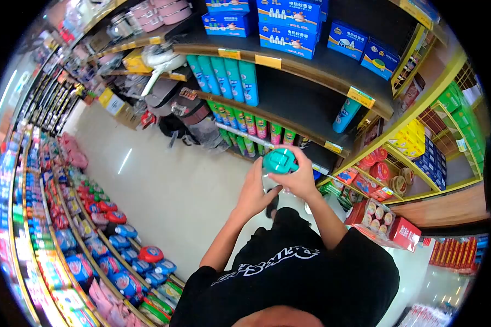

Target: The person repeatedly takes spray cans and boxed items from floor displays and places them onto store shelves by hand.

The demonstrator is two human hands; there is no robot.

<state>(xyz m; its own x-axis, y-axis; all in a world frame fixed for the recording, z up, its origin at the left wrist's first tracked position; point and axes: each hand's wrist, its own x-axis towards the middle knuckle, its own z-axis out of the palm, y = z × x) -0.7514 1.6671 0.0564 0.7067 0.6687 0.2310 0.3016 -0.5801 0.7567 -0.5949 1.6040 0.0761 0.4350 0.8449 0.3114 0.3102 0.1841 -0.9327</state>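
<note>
A container with a teal green lid [280, 161] is held between my two hands in front of my chest. My left hand [252, 191] wraps its left side, with the fingers around the clear lower part. On the right side, my right hand [300, 174] grips the lid, its thumb across the front edge and fingers behind. The lower part of the container is mostly hidden by my hands.
Ahead, a dark shelf [300, 106] bears teal spray cans [232, 79] and blue boxes [288, 39]. A yellow rack [420, 188] stands at the right, with an open red carton [379, 220] near it. Bottles [126, 231] line the left shelves beside the pale floor [147, 174].
</note>
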